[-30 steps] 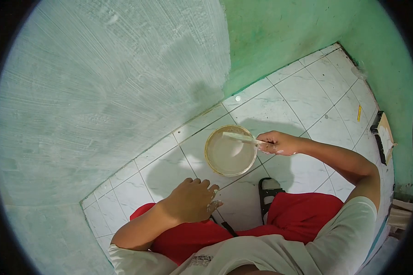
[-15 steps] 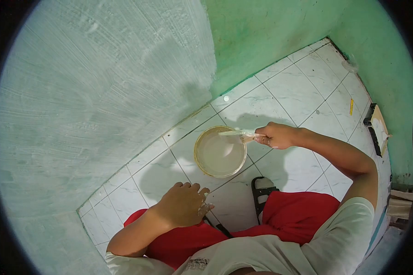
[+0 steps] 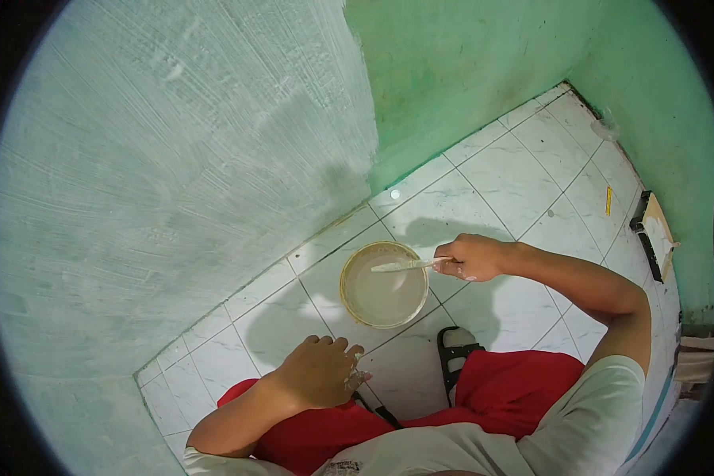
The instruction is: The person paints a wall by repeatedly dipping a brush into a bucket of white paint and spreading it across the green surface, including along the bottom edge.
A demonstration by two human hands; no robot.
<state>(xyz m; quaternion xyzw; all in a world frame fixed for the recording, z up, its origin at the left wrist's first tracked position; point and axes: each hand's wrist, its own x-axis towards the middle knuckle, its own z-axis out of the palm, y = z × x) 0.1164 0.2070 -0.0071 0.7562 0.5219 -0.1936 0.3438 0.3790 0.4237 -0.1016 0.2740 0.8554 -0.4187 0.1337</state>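
Note:
In my right hand (image 3: 476,257) is a paintbrush (image 3: 404,265), coated in whitish paint and held over the bucket's right rim. I see the brush almost edge-on, its tip above the liquid. The round bucket (image 3: 343,295) stands on the floor in front of me, with pale, milky paint (image 3: 381,300) inside. White smears mark the fingers of my right hand. My left hand (image 3: 323,371) hangs loosely over my left knee, its fingers slightly bent and apart, paint on the thumb side. I see nothing in it, though the fingertips are partly hidden.
The left wall (image 3: 174,159) is streaked with whitish paint up to a green section (image 3: 468,71). White tiles (image 3: 523,190) cover the floor. A tray-like object with white smears (image 3: 654,234) leans by the right wall, near a yellow strip (image 3: 608,201). My sandalled foot (image 3: 456,357) is close to the bucket.
The paintbrush has turned from showing part of its flat side to nearly edge-on, and sits lower across the bucket's opening. The whole view has shifted slightly; my left hand keeps its place over the knee.

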